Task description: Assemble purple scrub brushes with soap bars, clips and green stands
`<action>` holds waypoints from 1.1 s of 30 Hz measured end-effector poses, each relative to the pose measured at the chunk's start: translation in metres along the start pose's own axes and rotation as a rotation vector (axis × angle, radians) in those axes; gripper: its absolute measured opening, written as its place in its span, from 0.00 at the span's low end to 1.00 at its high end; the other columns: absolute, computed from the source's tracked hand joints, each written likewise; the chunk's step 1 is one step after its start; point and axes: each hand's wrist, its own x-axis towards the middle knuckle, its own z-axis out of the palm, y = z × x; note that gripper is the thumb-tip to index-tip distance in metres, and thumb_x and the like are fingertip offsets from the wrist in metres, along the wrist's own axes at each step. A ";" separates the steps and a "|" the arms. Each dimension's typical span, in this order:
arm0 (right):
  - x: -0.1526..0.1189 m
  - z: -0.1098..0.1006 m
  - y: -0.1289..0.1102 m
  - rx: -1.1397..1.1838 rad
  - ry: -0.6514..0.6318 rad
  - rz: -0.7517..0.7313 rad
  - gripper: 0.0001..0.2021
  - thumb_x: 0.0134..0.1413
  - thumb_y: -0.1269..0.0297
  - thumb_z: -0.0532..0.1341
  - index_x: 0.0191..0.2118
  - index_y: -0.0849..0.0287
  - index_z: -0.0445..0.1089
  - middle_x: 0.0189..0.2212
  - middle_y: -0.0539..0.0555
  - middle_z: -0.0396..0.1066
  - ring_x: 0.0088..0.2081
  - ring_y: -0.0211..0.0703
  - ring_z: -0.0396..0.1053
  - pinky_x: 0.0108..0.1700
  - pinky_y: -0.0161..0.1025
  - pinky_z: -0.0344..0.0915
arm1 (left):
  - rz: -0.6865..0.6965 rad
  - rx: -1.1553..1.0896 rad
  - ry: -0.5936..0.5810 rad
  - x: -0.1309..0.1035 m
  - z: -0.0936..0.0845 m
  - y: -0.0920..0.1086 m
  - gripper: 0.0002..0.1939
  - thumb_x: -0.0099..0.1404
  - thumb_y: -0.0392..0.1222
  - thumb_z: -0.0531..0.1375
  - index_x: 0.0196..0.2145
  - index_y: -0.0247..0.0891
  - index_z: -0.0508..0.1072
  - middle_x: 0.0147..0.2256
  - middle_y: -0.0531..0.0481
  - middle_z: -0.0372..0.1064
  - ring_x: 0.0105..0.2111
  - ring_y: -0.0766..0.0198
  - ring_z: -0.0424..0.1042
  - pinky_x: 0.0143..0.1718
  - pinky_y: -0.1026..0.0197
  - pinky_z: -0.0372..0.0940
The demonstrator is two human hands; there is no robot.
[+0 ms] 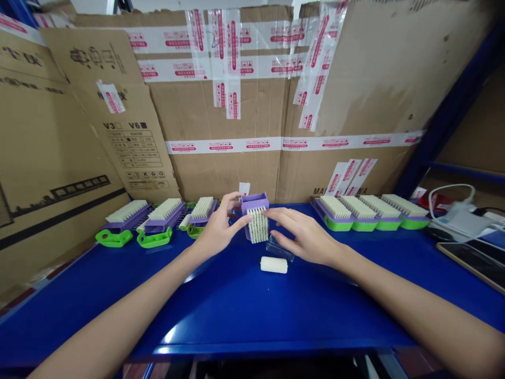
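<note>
My left hand (220, 221) grips a purple scrubbing brush (258, 225) by its left side, the thumb toward the front and the fingers behind. The brush is tipped up, its rows of pale bristles facing me and a hollow purple end on top. My right hand (305, 231) is at the brush's right side, fingers stretched out and thumb apart; the index fingertip seems to touch the edge of the bristles. Below that hand lies a clear plastic piece (281, 249), partly hidden by the fingers. Nearer to me, a white roller (274, 265) rests on the blue table.
Several purple brushes with green parts (158, 221) stand at the left, bristles up. Another row of green-and-purple brushes (357, 213) stands at the right. Taped cardboard (229, 173) walls the back. A phone (473, 261) and a white charger with cable (467, 216) lie far right.
</note>
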 end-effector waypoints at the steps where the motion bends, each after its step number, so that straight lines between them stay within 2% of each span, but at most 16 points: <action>1: 0.000 0.000 0.000 0.001 -0.002 -0.001 0.20 0.76 0.64 0.56 0.68 0.58 0.63 0.65 0.65 0.72 0.63 0.57 0.75 0.61 0.59 0.77 | 0.004 -0.001 0.004 0.000 0.000 0.000 0.28 0.75 0.52 0.64 0.66 0.46 0.61 0.59 0.40 0.74 0.58 0.50 0.77 0.58 0.45 0.72; 9: 0.000 0.001 -0.001 0.010 -0.020 0.008 0.21 0.76 0.63 0.56 0.69 0.58 0.63 0.65 0.65 0.72 0.62 0.57 0.75 0.61 0.61 0.77 | 0.000 -0.007 0.003 -0.001 0.002 0.001 0.29 0.75 0.52 0.65 0.66 0.46 0.60 0.56 0.42 0.76 0.52 0.53 0.79 0.55 0.47 0.74; 17: 0.000 0.000 -0.002 0.005 -0.031 0.001 0.23 0.76 0.63 0.57 0.71 0.54 0.61 0.66 0.63 0.72 0.64 0.57 0.74 0.62 0.61 0.76 | -0.006 -0.040 -0.003 -0.001 0.002 0.001 0.30 0.74 0.52 0.65 0.67 0.46 0.60 0.57 0.41 0.75 0.54 0.51 0.77 0.56 0.45 0.74; 21: 0.001 -0.001 -0.003 -0.020 -0.050 -0.009 0.22 0.76 0.62 0.56 0.71 0.56 0.60 0.66 0.65 0.71 0.65 0.59 0.72 0.61 0.62 0.76 | -0.007 -0.033 -0.011 -0.002 0.002 0.000 0.30 0.75 0.53 0.64 0.67 0.46 0.59 0.59 0.40 0.74 0.57 0.50 0.76 0.58 0.44 0.72; 27: 0.003 -0.003 -0.007 -0.021 -0.085 -0.018 0.25 0.75 0.61 0.58 0.72 0.57 0.57 0.65 0.67 0.68 0.61 0.61 0.73 0.56 0.60 0.78 | 0.004 -0.009 -0.027 -0.003 0.004 -0.005 0.37 0.71 0.51 0.68 0.69 0.48 0.55 0.63 0.39 0.70 0.61 0.47 0.74 0.56 0.45 0.73; 33: 0.004 -0.003 -0.009 -0.034 -0.091 -0.050 0.26 0.76 0.60 0.58 0.74 0.54 0.56 0.64 0.66 0.68 0.60 0.61 0.73 0.56 0.60 0.76 | -0.020 -0.014 -0.012 -0.004 0.007 -0.012 0.42 0.68 0.52 0.71 0.69 0.46 0.53 0.64 0.36 0.69 0.61 0.45 0.73 0.57 0.41 0.72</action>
